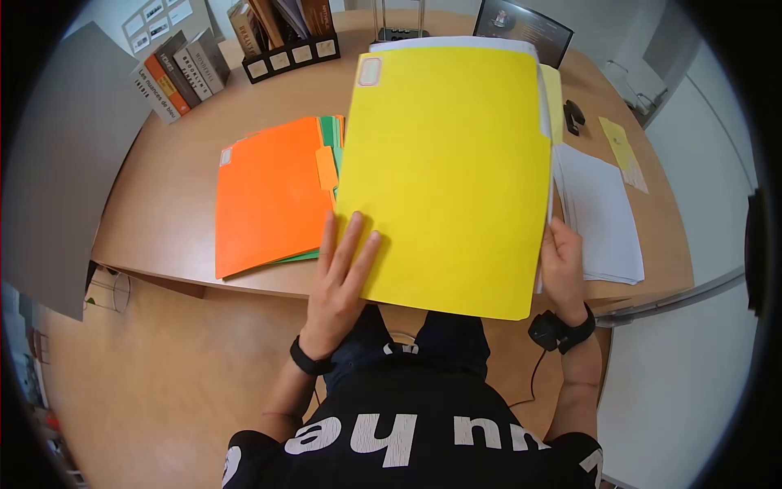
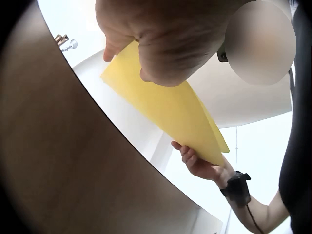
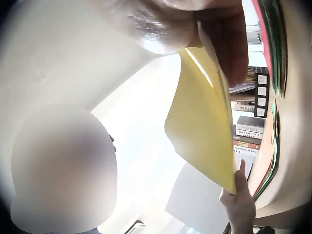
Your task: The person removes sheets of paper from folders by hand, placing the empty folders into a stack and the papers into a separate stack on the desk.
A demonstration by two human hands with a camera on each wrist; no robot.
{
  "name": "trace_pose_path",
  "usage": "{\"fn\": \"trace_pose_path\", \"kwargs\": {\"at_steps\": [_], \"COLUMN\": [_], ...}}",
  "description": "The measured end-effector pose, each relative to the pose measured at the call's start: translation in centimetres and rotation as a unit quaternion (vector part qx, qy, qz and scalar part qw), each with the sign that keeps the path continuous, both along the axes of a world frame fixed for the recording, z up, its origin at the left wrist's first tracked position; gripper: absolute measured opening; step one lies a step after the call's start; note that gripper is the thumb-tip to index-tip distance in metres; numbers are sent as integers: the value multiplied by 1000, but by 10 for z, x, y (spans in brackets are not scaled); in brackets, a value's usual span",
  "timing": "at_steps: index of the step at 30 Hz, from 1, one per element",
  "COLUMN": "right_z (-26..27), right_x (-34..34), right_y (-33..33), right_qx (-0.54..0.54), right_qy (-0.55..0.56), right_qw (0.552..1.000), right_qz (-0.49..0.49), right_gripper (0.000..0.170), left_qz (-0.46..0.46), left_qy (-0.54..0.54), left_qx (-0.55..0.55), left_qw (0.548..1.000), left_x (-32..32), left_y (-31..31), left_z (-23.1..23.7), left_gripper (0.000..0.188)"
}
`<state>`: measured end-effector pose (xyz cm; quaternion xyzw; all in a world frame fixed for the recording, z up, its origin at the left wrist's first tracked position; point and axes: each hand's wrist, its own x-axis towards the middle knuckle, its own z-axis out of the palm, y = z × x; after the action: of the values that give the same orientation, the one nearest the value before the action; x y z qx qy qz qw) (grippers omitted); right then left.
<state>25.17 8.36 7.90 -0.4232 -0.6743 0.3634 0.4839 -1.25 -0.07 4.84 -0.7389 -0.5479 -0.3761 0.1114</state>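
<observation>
A yellow file folder (image 1: 448, 179) is held up over the front of the desk, with white paper edges showing along its top and right side. My left hand (image 1: 338, 287) grips its lower left edge, fingers laid over the front cover and thumb hidden behind. At the right edge, my right hand (image 1: 564, 259) pinches the folder between thumb and fingers. From below, the left wrist view shows the folder bowed between my left hand (image 2: 170, 44) and right hand (image 2: 199, 165). Left of it lies an orange folder (image 1: 273, 200) on top of green ones.
A stack of white paper (image 1: 599, 216) lies right of the folder, with a black stapler (image 1: 574, 116) and a yellow slip (image 1: 623, 151) beyond. Books (image 1: 181, 77), a black file holder (image 1: 292, 59) and a dark screen (image 1: 523, 31) stand along the back of the desk (image 1: 163, 196).
</observation>
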Motion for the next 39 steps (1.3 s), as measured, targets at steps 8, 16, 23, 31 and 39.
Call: {"fn": "trace_pose_path", "kwargs": {"at_steps": [8,16,23,31,39], "right_z": [-11,-15,-44,-66,-14], "right_x": [2,137,285,310,229], "right_y": [50,83,88,91,64], "right_qx": [-87,-170,-229,-180,-15], "right_qy": [47,76,-51,-317,-595], "right_qw": [995,974,947,889,695], "right_qz": [17,-127,-221,-278,-404], "right_gripper": [27,27,31,35,27], "left_qz": [195,202,119,46,-10], "left_qy": [26,49,16,7,18], "left_qx": [64,-210,-304,-303,-433], "left_qw": [978,955,945,952,901], "left_x": [-60,-188,-198,-194,-204], "left_y": [-24,-38,-39,-34,-39], "left_z": [13,-15,-1,4,68], "left_gripper": [53,51,66,65,73]}}
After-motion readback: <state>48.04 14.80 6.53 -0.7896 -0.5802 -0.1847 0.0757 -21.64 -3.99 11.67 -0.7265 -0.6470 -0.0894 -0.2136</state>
